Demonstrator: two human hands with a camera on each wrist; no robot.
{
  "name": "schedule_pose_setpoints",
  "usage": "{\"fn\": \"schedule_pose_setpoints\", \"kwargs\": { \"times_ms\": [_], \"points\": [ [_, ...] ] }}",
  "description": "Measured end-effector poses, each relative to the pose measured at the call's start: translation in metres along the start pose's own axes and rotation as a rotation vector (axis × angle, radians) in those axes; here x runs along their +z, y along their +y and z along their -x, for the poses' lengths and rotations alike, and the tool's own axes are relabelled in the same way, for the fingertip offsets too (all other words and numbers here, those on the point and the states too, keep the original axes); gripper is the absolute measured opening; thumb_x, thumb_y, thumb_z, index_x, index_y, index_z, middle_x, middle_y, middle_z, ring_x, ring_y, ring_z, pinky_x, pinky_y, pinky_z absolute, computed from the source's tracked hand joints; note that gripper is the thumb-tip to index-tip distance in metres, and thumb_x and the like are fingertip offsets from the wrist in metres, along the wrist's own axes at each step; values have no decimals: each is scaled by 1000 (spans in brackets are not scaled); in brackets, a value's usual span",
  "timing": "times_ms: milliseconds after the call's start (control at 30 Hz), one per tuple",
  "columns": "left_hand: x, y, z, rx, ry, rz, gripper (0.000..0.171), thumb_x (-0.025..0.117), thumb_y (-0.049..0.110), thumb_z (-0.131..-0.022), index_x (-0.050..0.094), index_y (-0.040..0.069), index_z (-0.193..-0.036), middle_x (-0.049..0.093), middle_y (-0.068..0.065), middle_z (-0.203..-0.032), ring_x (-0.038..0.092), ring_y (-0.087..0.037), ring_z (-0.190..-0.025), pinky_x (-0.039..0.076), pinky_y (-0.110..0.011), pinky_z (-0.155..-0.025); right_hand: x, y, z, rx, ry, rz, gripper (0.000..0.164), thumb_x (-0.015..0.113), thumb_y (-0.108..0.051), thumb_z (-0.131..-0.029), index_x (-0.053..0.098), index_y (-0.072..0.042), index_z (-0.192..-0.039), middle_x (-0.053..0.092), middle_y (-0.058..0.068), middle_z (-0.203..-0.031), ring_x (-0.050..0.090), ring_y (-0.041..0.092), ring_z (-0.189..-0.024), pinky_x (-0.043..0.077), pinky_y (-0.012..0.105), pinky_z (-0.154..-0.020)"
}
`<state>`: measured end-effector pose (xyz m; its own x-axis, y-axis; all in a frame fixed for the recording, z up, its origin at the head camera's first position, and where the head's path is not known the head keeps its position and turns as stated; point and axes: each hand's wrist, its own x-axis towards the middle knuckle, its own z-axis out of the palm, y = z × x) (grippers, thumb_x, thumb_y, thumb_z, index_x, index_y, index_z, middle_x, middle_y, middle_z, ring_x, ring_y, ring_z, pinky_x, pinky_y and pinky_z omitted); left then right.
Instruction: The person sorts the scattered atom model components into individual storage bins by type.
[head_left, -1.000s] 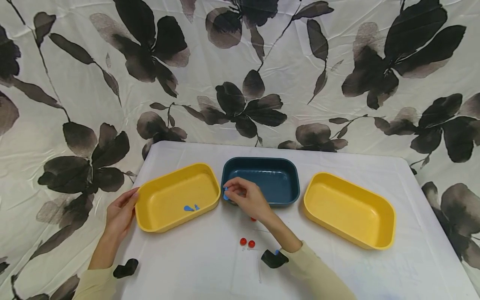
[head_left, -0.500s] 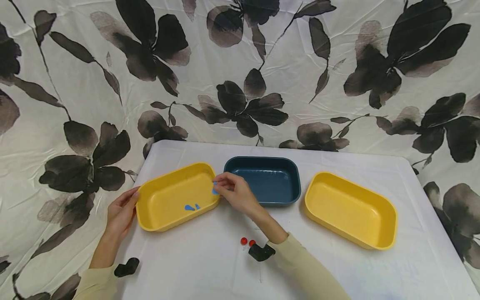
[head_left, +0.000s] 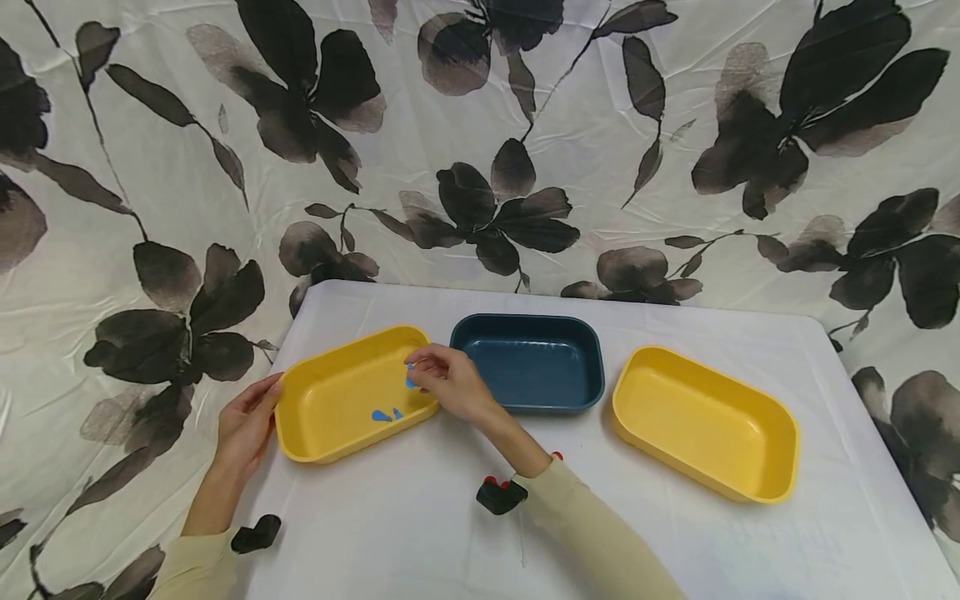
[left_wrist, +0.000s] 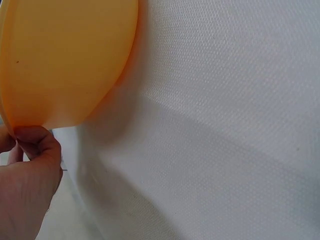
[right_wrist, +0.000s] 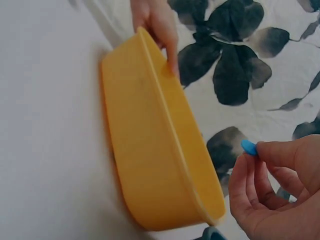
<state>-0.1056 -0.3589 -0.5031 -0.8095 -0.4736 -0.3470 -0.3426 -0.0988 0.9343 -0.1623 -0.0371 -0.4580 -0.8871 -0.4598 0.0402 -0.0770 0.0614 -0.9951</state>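
My left hand (head_left: 243, 423) pinches the near-left rim of the left yellow tray (head_left: 318, 398) between thumb and fingers. In the left wrist view the thumb and fingertips meet on that rim. Over the right end of the same tray, my right hand (head_left: 455, 385) pinches a small flat blue piece (right_wrist: 248, 147) between thumb and index finger. Its exact kind is unclear. Two more blue pieces lie inside the tray on its floor, a drop-shaped blue one (head_left: 381, 415) and a smaller blue one (head_left: 397, 413).
A dark blue tray (head_left: 528, 404) stands in the middle, beside my right hand. Farther right is a second yellow tray (head_left: 705, 417). Small red balls (head_left: 557, 456) lie on the white table (head_left: 375, 525), partly hidden by my right forearm. A floral cloth (head_left: 480, 125) hangs behind.
My right hand has moved left with the blue piece, from the dark blue tray's left edge to over the left yellow tray. The left hand keeps its hold on the rim.
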Motion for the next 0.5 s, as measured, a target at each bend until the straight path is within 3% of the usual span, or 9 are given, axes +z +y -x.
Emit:
{"fn": "schedule_pose_setpoints", "kwargs": {
  "times_ms": [133, 367, 500],
  "points": [
    [-1, 0, 0, 7, -3, -1, 50, 64, 31, -102, 55, 12, -148, 58, 13, -114, 60, 0, -100, 52, -9, -80, 7, 2, -6, 7, -4, 12, 18, 69, -4, -97, 69, 5, -113, 70, 16, -95, 67, 45, -91, 58, 55, -87],
    [-2, 0, 1, 7, -4, 4, 55, 67, 35, -99, 55, 13, -148, 58, 14, -114, 60, 1, -99, 52, -9, -80, 17, 5, -16, 56, 4, 69, 16, 70, -7, -97, 72, 0, -112, 70, 9, -92, 70, 33, -84, 61, 28, -75],
    [-2, -2, 1, 9, -5, -3, 53, 66, 34, -101, 55, 13, -148, 59, 14, -113, 60, 1, -97, 52, -9, -80, 24, 9, -20, 56, -8, 81, 17, 70, -7, -97, 71, 0, -112, 70, 8, -92, 71, 39, -88, 60, 25, -72]
  ]
}}
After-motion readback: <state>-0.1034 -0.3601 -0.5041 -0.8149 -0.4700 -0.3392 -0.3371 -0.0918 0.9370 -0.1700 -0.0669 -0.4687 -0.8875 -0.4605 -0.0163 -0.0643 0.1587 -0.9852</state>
